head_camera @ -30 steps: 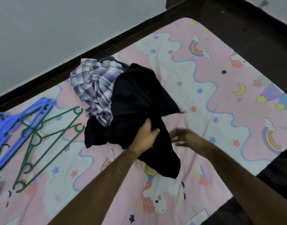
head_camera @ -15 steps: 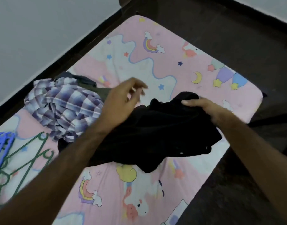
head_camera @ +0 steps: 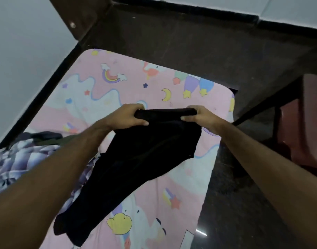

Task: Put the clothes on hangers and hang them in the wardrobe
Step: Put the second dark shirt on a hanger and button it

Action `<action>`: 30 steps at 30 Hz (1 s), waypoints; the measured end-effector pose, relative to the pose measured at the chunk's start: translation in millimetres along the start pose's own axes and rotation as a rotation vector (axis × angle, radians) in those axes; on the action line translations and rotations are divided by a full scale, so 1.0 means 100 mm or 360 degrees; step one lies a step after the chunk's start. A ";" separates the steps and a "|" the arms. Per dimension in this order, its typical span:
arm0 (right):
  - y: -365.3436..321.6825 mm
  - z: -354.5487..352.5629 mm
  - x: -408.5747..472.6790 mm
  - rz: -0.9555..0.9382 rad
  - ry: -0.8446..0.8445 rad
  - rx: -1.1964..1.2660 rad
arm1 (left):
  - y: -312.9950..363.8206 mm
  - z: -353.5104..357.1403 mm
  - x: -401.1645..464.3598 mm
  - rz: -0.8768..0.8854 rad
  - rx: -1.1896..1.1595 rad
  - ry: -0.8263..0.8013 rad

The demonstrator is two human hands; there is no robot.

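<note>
Both hands grip the top edge of a black garment (head_camera: 136,164): left hand (head_camera: 129,115) and right hand (head_camera: 199,117) curled around it. It hangs above a pink patterned mattress (head_camera: 190,177) on dark floor (head_camera: 190,42).

A mattress (head_camera: 204,177) in a pink cartoon-print sheet lies on a dark floor (head_camera: 190,44), near pale walls (head_camera: 19,60) with black skirting (head_camera: 46,90); a dark wooden panel (head_camera: 78,17) fills the corner, reddish-brown furniture (head_camera: 308,119) blurs at right
</note>
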State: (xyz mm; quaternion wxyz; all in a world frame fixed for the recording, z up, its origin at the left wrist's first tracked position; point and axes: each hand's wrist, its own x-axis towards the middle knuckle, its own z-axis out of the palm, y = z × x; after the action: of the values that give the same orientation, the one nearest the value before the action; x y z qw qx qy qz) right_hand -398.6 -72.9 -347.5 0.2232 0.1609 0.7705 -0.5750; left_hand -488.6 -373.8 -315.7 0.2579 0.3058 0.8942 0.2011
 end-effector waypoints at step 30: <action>0.75 2.92 -3.53 -0.1027 0.1508 0.0761 | -0.75 -0.15 -3.16 0.0946 0.0217 0.1080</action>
State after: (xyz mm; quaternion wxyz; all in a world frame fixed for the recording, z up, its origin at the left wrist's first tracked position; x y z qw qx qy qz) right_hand -14.5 -328.0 -292.1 -0.3703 0.2032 0.6455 -0.6363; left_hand -315.2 -637.3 -235.7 -0.1392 0.4823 0.8127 0.2959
